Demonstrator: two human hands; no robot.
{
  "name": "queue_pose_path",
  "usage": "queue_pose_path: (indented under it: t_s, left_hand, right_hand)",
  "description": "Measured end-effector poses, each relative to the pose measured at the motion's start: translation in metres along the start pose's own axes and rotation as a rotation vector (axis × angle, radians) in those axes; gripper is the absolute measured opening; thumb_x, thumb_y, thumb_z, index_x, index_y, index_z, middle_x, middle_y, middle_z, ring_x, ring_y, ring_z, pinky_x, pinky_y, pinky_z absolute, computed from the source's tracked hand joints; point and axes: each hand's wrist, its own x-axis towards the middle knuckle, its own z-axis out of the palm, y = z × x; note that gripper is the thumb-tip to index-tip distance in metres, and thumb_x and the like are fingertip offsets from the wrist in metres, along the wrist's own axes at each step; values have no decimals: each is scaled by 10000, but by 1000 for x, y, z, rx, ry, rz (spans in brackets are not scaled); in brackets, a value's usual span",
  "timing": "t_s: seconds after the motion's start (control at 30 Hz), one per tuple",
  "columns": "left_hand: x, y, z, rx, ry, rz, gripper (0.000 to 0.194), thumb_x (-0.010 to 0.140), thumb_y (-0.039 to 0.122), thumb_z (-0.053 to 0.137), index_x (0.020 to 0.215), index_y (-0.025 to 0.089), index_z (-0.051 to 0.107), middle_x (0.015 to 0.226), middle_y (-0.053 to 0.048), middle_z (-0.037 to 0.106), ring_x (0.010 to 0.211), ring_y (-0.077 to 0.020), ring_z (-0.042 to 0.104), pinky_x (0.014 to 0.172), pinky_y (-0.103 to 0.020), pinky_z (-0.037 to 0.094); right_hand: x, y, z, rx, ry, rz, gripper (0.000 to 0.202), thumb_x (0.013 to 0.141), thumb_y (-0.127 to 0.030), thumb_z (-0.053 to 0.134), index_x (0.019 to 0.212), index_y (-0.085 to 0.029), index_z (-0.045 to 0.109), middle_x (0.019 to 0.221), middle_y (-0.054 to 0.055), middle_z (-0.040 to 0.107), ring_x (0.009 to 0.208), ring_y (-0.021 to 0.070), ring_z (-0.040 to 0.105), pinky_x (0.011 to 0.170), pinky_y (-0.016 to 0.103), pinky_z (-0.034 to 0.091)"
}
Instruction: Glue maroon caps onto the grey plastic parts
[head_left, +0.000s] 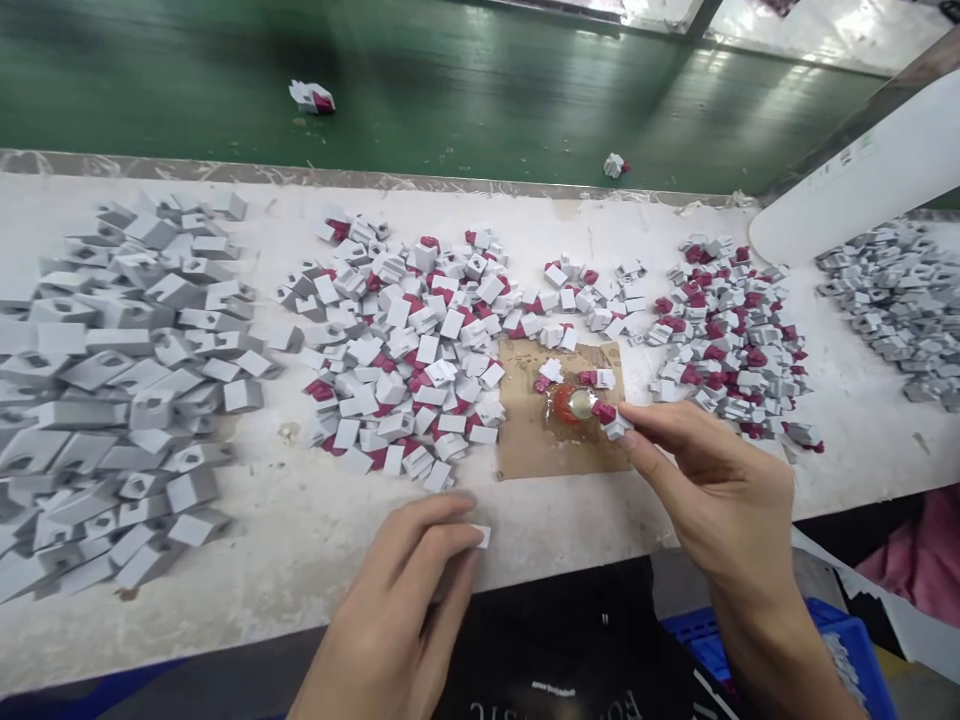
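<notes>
Between the thumb and forefinger of my right hand (697, 480) is a small white-and-maroon plastic part (613, 420). Its maroon end is over the edge of a small round pot (577, 403) with orange and clear, wet-looking contents. The pot sits on a brown cardboard piece (525, 450) with wet spots, and two similar parts (598, 379) lie beside it. My left hand (412, 590) is closed near the table's front edge. A light grey plastic block (482, 537) pokes out at its fingertips; the rest of it is hidden by the fingers.
Large grey blocks (150, 380) are heaped at left. White-and-maroon assemblies (420, 350) fill the middle, with smaller ones (727, 330) and grey pieces (892, 300) at right. A white cylinder (862, 170) slants over the right side. Behind runs a green belt (450, 100) bearing two parts. A blue crate (855, 640) stands below.
</notes>
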Motion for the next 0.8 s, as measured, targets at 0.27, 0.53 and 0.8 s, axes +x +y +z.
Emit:
queue_pose_path:
  t_s: [0.27,0.53,0.8]
  left_hand:
    - [1,7,4,-15,38,-79,181,1121,115,662,1128,288,714,1238,-66,772,1084,-199,830,888,-231,689]
    - [7,6,-1,-103,-5,-96,118,1130,201,708,1169,313,712,1063,-3,774,898,-175,820,798,-201,668]
    - [11,6,0,-110,-91,-89,202,1151,210,675,1317,318,716,1244,-25,794,748,-124,806,700,-180,663]
  right_hand:
    - [-1,2,3,15,-5,-1,261,1067,-177,876,1219,-371,963,1149,31,927,1037,274,862,859,426,703]
    - [-2,3,3,11,-16,-12,301,1065,-153,879,1232,-390,962,1144,14,923,1042,252,858,868,403,693]
    - [1,1,4,17,-13,-12,291,1061,-161,885,1213,-395,967,1136,3,926,1036,230,858,882,373,700]
